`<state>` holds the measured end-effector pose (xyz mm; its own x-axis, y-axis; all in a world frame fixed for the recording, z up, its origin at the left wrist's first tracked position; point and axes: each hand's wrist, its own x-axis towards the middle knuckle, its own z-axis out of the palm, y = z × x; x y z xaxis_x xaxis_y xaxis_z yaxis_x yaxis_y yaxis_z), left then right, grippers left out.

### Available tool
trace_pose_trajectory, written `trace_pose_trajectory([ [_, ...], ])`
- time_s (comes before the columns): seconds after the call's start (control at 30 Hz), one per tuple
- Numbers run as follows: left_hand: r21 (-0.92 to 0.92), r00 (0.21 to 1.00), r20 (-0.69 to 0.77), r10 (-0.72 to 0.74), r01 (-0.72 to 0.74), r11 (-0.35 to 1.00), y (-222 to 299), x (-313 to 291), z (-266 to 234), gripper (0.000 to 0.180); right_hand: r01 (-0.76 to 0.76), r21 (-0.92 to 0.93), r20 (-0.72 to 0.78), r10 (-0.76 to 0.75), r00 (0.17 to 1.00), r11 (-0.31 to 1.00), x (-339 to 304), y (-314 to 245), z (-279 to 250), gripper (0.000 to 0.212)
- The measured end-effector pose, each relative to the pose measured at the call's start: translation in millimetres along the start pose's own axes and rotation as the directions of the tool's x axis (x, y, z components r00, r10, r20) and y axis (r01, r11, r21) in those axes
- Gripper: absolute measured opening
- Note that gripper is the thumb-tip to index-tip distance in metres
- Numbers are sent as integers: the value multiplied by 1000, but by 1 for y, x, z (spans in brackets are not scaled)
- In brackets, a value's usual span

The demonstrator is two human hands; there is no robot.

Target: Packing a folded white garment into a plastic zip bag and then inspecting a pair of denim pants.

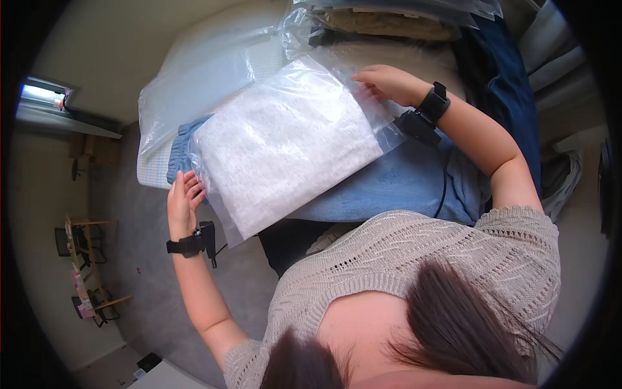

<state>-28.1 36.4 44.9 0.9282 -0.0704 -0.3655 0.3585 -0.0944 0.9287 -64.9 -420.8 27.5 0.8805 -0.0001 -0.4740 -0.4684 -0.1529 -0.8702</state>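
Across the blue denim (395, 188), a clear bag of fluffy white cloth (285, 142) is lying. I am judging it light, soft and slippery-skinned, best gripped through film and cloth together at opposite edges. At the denim's left end, the left hand (184, 198) is meeting the bag's side, fingers loosely parted; beyond the denim, the right hand (389, 83) is curling at the far edge, whether pinching film I cannot tell. Past the denim, another clear bag (201, 71) is lying.

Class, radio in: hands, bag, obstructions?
Left hand at left edge of clear bag; right hand at upper right. White textured item inside; blue garment beneath. Nothing visibly blocking hands.
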Motion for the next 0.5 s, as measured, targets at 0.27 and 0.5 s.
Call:
trace_pose_trajectory([
  [0.27,83,998,-64,4,2,997,-30,-76,21,54,150,-121,-43,-156,987,981,-49,14,12,71],
  [0.5,96,998,-62,32,-26,995,-42,-85,38,72,86,-146,15,-85,996,986,-48,10,15,63],
])
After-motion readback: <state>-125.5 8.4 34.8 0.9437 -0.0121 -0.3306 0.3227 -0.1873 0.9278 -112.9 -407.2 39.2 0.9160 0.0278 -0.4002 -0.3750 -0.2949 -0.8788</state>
